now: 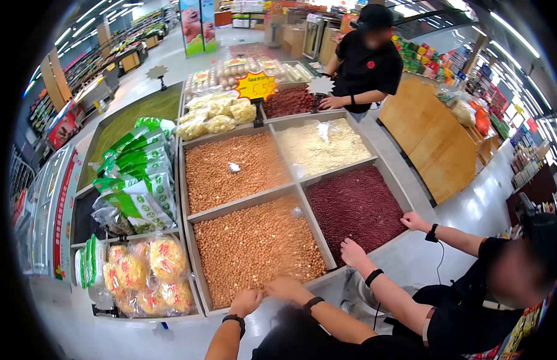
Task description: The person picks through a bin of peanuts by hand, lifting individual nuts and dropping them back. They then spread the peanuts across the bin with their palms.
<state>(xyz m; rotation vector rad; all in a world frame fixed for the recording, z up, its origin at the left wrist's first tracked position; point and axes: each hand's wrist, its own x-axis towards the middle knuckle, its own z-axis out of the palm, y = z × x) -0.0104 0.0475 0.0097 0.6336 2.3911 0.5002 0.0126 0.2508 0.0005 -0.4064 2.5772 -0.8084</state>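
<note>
Both my hands are at the front edge of a wooden bin of reddish-brown peanuts point(245, 249). My left hand point(246, 302) is closed, its fingertips curled together at the bin's front rim; I cannot tell what is in them. Just right of it, my right hand point(284, 289) reaches over the near peanuts, its fingers smeared and partly hidden. Each of my wrists has a black band. Behind lies a second bin of similar peanuts point(230, 186), with a small shiny piece on top.
Right of the peanuts is a bin of dark red beans point(353, 207), where a co-worker's hands point(356, 255) rest near the edge. Pale grains point(320, 144) lie behind it. Packaged noodle cakes point(131, 273) and green-white bags point(137, 180) fill the left side. Another person point(368, 60) stands at the back.
</note>
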